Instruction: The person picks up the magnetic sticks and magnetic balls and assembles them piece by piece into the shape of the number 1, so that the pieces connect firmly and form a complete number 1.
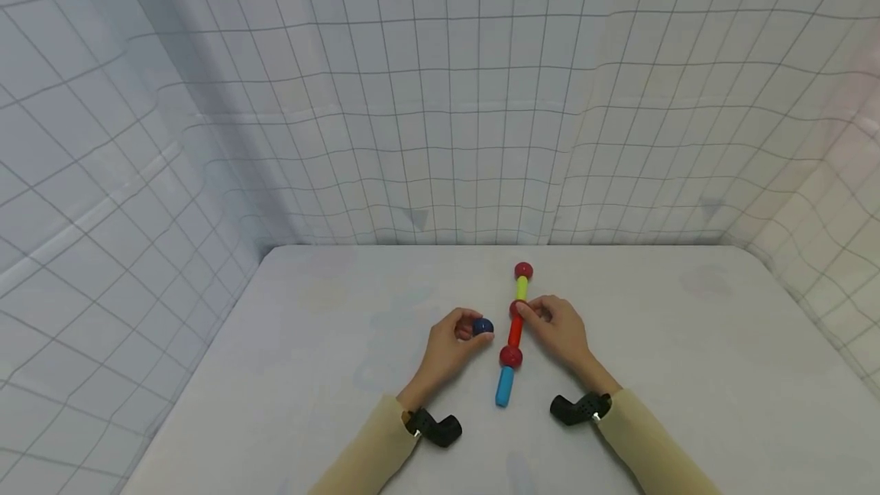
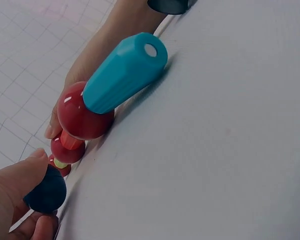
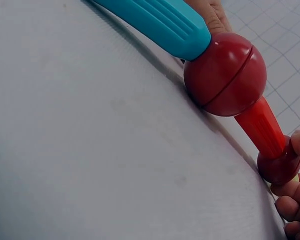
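My left hand [image 1: 445,346] pinches a dark blue ball [image 1: 484,326] between thumb and fingers, just left of a chain of rods and balls on the table. The chain has a dark red ball at its far end [image 1: 523,271], then a yellow rod [image 1: 522,288], a middle red ball [image 3: 279,165], a red rod [image 1: 515,332], a near red ball [image 1: 511,357] and a blue rod [image 1: 505,387]. My right hand [image 1: 562,333] grips the middle red ball by thumb and fingers. The blue rod's free end, with a pale round spot, points toward me.
The white table [image 1: 289,373] ends at a far edge below a white grid-patterned curtain [image 1: 440,98], which also hangs along both sides. A black wrist camera sits on my left wrist [image 1: 440,430] and another on my right wrist [image 1: 576,408].
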A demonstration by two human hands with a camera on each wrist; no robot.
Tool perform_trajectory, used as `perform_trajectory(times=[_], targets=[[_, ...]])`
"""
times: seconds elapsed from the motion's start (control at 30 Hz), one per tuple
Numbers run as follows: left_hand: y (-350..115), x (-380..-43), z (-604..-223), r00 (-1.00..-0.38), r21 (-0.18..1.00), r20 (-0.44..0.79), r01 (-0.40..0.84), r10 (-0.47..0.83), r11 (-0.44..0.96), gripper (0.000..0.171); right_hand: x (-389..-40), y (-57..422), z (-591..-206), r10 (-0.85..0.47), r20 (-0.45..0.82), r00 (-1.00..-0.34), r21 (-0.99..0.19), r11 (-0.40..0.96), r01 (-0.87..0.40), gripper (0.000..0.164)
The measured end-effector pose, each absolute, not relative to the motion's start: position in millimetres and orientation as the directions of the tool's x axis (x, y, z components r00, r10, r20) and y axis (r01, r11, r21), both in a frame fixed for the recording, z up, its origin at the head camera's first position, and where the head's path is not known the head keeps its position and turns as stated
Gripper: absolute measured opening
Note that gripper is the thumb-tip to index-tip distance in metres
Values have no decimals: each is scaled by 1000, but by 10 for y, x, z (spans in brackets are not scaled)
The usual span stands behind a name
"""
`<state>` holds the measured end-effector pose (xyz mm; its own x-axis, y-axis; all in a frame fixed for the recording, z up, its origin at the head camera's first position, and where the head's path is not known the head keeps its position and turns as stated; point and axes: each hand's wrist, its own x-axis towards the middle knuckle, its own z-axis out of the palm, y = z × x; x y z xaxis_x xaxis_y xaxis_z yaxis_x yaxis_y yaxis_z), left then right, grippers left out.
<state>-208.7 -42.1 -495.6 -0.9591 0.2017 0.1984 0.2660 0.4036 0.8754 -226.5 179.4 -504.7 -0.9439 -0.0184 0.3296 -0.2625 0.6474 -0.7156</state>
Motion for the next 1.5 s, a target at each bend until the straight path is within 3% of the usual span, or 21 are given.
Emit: perform_trajectory(times=[0.7, 1.0, 1.5], targets=[[-484, -1964, -4930, -971, 901, 170, 223, 169, 373, 39, -2367, 1717, -5042, -41, 317, -947, -686, 680, -259, 35], [-446, -1907, -4921, -972, 911, 158, 212, 175, 353, 40, -2388, 1726, -5028, -8, 279, -960, -656, 728, -197, 45], [-447, -1874, -4941, -972, 915, 169, 216, 163, 339, 38, -2341, 1697, -5014, 16, 295, -955, -682, 704, -199, 44]])
